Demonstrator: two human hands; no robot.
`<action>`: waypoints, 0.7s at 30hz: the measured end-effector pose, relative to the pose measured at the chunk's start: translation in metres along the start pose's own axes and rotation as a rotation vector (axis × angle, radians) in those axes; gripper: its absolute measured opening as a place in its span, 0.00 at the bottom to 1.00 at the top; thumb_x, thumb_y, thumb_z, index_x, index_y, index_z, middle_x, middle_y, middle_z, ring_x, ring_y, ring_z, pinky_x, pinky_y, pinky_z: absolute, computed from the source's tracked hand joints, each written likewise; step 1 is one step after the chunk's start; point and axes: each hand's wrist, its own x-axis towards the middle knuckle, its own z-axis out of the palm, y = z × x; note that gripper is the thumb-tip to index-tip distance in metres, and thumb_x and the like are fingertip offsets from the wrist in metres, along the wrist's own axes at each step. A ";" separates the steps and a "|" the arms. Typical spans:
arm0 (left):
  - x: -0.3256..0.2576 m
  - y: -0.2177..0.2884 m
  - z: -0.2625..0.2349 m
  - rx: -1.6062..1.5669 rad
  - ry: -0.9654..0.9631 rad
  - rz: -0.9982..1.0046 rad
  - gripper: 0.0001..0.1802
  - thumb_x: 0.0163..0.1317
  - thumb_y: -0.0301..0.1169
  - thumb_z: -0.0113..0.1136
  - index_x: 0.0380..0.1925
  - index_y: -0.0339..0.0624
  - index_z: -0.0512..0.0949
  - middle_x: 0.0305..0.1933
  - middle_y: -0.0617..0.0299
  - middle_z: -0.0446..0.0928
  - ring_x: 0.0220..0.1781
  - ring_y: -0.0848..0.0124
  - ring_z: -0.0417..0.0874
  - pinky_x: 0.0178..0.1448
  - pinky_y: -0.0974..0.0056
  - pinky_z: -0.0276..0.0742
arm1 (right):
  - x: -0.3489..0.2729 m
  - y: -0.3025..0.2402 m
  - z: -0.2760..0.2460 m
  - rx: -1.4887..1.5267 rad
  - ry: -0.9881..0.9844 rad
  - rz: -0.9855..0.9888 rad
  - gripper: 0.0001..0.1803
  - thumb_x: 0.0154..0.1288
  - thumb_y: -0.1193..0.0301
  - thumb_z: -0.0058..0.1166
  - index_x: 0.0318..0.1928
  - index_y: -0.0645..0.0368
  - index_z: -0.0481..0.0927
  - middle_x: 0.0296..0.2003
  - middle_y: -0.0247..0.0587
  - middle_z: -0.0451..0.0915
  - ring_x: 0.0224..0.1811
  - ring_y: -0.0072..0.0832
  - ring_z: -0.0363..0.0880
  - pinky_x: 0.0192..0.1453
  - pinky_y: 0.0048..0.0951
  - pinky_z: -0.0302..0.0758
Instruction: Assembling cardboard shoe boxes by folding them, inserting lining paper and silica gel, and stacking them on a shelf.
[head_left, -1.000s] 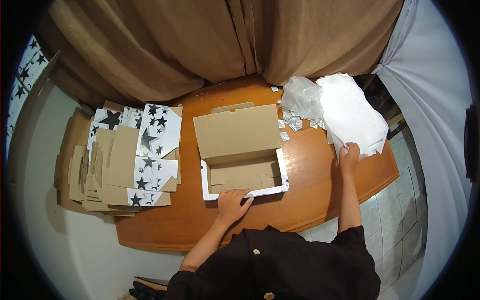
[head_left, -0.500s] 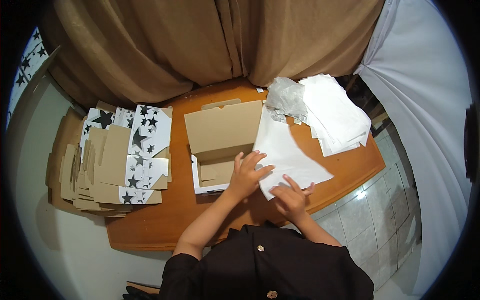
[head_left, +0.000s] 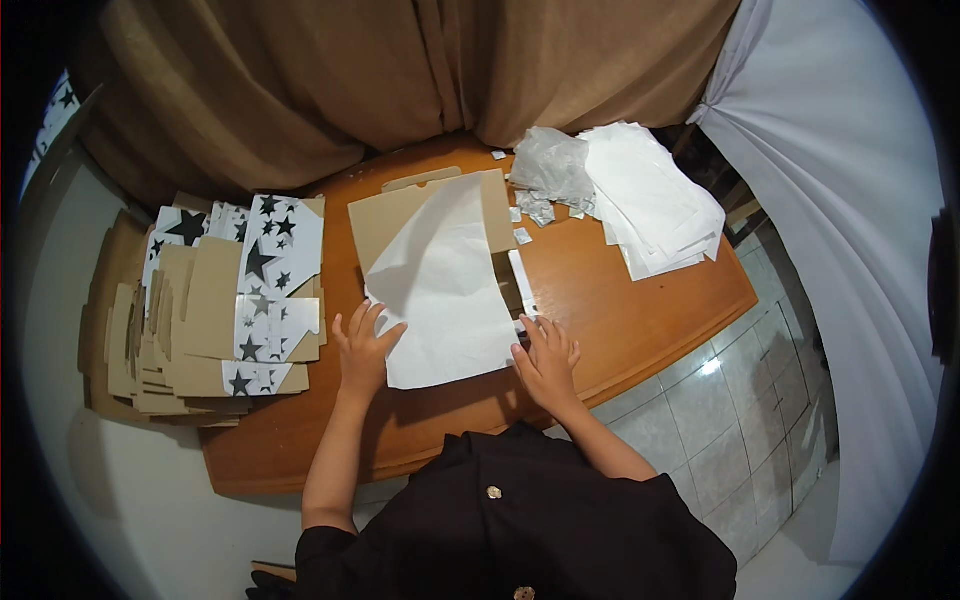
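Observation:
A white sheet of paper lies over an open cardboard box. The box's brown lid stands raised behind it, and part of a white side wall shows at the right. Most of the box's inside is hidden under the sheet. At the sheet's left edge is my left hand, fingers spread and thumb over the paper. My right hand is beside the lower right corner, its fingers apart and the thumb close to the paper's edge.
Flattened star-printed boxes are piled on the left of the wooden table. A stack of white sheets lies at the back right, beside a crumpled clear plastic bag and small white packets. Brown curtain hangs behind.
The white sheet has moved left from beside the box to over it. My left hand has shifted left to the sheet's left edge; my right hand has moved slightly left and up.

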 end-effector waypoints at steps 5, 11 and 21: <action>-0.012 -0.005 -0.008 -0.077 -0.093 -0.068 0.19 0.52 0.21 0.53 0.40 0.59 0.81 0.55 0.60 0.70 0.64 0.60 0.63 0.65 0.38 0.46 | 0.006 -0.015 0.014 0.144 0.018 0.116 0.25 0.62 0.58 0.48 0.57 0.55 0.65 0.51 0.44 0.68 0.56 0.37 0.63 0.61 0.59 0.42; -0.004 -0.032 -0.019 -0.158 -0.419 -0.091 0.26 0.52 0.22 0.51 0.49 0.63 0.77 0.61 0.59 0.65 0.66 0.56 0.60 0.65 0.38 0.47 | 0.012 0.002 0.019 0.775 -0.076 0.304 0.16 0.58 0.75 0.54 0.48 0.58 0.70 0.32 0.29 0.77 0.36 0.20 0.75 0.52 0.23 0.58; 0.087 0.016 0.030 -0.365 -0.615 0.416 0.25 0.68 0.44 0.38 0.64 0.54 0.61 0.68 0.52 0.57 0.70 0.57 0.56 0.67 0.47 0.54 | 0.003 0.018 0.010 0.599 0.068 0.181 0.05 0.59 0.70 0.50 0.36 0.53 0.77 0.30 0.30 0.79 0.39 0.22 0.75 0.61 0.46 0.43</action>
